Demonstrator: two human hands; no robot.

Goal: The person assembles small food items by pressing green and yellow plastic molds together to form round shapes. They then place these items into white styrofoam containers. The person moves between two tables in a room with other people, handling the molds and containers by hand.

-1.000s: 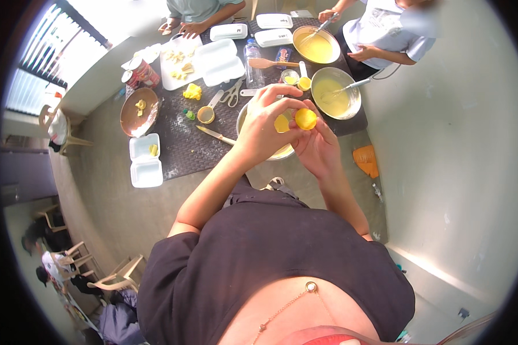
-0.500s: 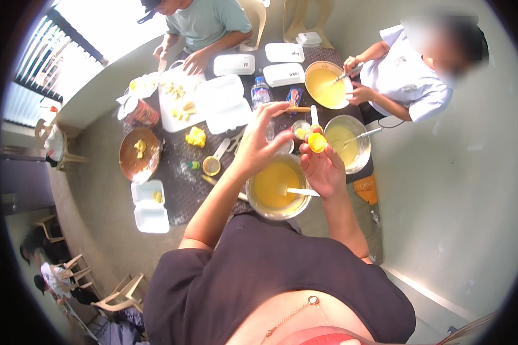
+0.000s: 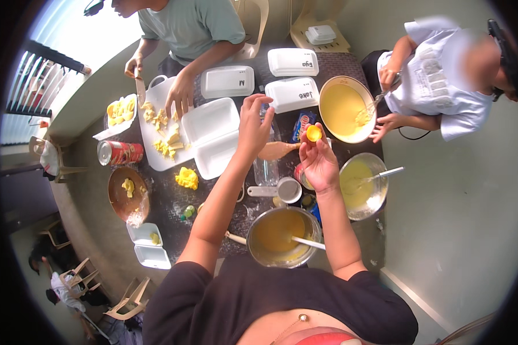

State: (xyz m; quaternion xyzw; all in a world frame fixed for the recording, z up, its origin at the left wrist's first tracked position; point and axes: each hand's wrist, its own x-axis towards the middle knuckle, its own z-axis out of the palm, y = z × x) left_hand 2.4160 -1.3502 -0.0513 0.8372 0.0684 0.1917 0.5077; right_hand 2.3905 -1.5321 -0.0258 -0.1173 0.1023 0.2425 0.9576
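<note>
My right hand (image 3: 319, 164) is raised over the table with its fingers closed on a small round yellow-orange cup-like thing (image 3: 313, 133). What lies inside that thing is too small to make out. My left hand (image 3: 256, 126) hangs beside it, fingers apart and holding nothing, over a clear plastic bottle (image 3: 266, 171). Below my hands stands a metal mixing bowl (image 3: 255, 254) of yellow batter, a white-handled spatula (image 3: 309, 243) leaning in it. A metal measuring cup (image 3: 289, 190) and a wooden spoon (image 3: 277, 150) lie between my forearms.
Across the table a person cuts yellow pieces on a white board (image 3: 162, 161). Another, at right, whisks a bowl of batter (image 3: 344, 109). A metal bowl (image 3: 380, 202) with a whisk, foam boxes (image 3: 212, 123), a red can (image 3: 121, 153) and a brown bowl (image 3: 114, 198) crowd the table.
The view has shifted, so the table sits lower in it. My right hand has lifted the small yellow-orange thing away from the bowls. The person across has shifted the knife leftward.
</note>
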